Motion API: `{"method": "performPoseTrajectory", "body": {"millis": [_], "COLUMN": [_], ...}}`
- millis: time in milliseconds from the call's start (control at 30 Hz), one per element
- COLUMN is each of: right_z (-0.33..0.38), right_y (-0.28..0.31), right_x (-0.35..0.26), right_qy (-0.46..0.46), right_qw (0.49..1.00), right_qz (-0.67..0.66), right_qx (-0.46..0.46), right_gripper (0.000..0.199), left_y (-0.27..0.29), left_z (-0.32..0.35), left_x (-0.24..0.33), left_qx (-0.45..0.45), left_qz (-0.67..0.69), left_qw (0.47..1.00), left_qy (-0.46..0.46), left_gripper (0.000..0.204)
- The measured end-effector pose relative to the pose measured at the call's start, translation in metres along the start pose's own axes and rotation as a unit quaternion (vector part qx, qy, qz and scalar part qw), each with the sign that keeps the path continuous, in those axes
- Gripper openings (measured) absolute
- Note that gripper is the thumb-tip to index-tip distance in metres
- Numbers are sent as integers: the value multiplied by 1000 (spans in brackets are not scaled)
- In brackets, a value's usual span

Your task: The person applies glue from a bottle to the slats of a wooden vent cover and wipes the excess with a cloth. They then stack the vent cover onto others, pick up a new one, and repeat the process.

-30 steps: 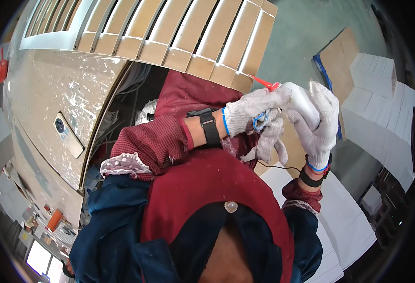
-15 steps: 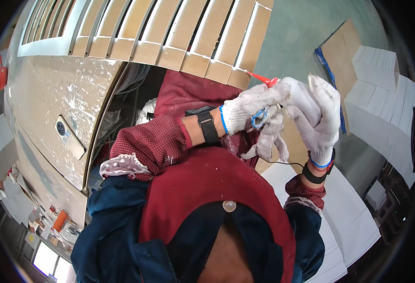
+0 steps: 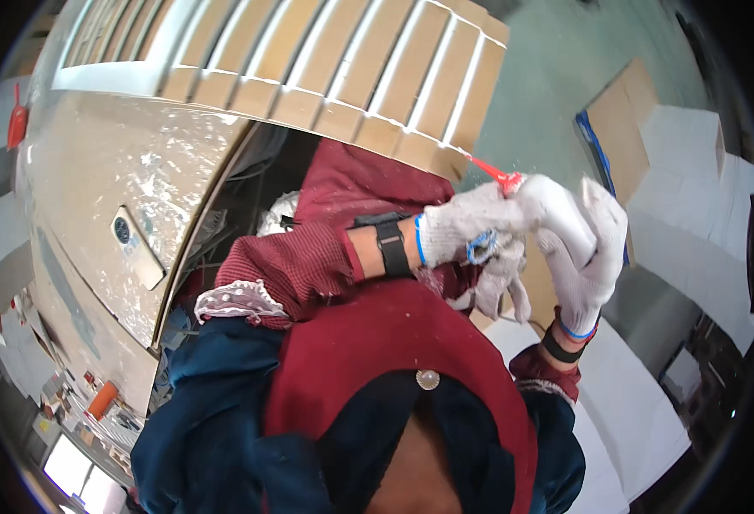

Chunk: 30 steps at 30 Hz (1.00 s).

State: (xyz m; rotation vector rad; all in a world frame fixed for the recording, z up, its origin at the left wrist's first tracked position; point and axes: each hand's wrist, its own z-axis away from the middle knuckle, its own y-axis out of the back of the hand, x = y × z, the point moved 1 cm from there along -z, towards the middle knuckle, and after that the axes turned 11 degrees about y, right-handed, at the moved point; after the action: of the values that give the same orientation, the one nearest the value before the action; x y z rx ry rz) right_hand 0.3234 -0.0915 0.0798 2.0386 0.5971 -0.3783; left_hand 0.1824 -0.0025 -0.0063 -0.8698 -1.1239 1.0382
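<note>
Workbench [image 3: 94, 171]: pale, paint-speckled, lying far left. Slatted panel [image 3: 325, 68]: tan strips with white edges, spanning the top. Left hand [image 3: 467, 231]: knit-gloved, curling around the front of a white glue bottle [image 3: 557, 214], just behind its red nozzle [image 3: 492, 171]. Bottle's long axis is running up-left, tip meeting the panel's corner. Right hand [image 3: 587, 257]: gloved, wrapping the bottle's rear. White sheets [image 3: 702, 223]: stacked, lying right.
</note>
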Motion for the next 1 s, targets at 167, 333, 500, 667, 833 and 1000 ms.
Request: {"method": "performPoseTrajectory", "body": {"millis": [167, 333, 500, 667, 833, 1000], "right_z": [9, -45, -53, -56, -49, -47], "right_y": [-45, -72, -77, -69, -62, -70], "right_x": [-5, -43, -27, -19, -16, -15], "right_qy": [-73, 12, -62, -109, -114, -158], "right_qw": [961, 945, 926, 933, 937, 923], "right_qz": [-233, -309, -335, -274, -273, -303], "right_qx": [128, -111, -159, -208, -187, -179], "right_gripper": [73, 82, 76, 69, 68, 57], "left_y": [-26, -28, -15, 69, 107, 63], "left_z": [58, 175, 300, 407, 432, 385], "left_x": [33, 56, 81, 122, 121, 111], "left_qx": [169, 324, 591, 731, 733, 748], "left_qz": [-112, -163, -233, -292, -340, -331], "left_qw": [972, 890, 653, 528, 473, 440], "left_qy": [-116, -275, -412, -318, -351, -370], "left_gripper": [66, 65, 60, 42, 39, 41]}}
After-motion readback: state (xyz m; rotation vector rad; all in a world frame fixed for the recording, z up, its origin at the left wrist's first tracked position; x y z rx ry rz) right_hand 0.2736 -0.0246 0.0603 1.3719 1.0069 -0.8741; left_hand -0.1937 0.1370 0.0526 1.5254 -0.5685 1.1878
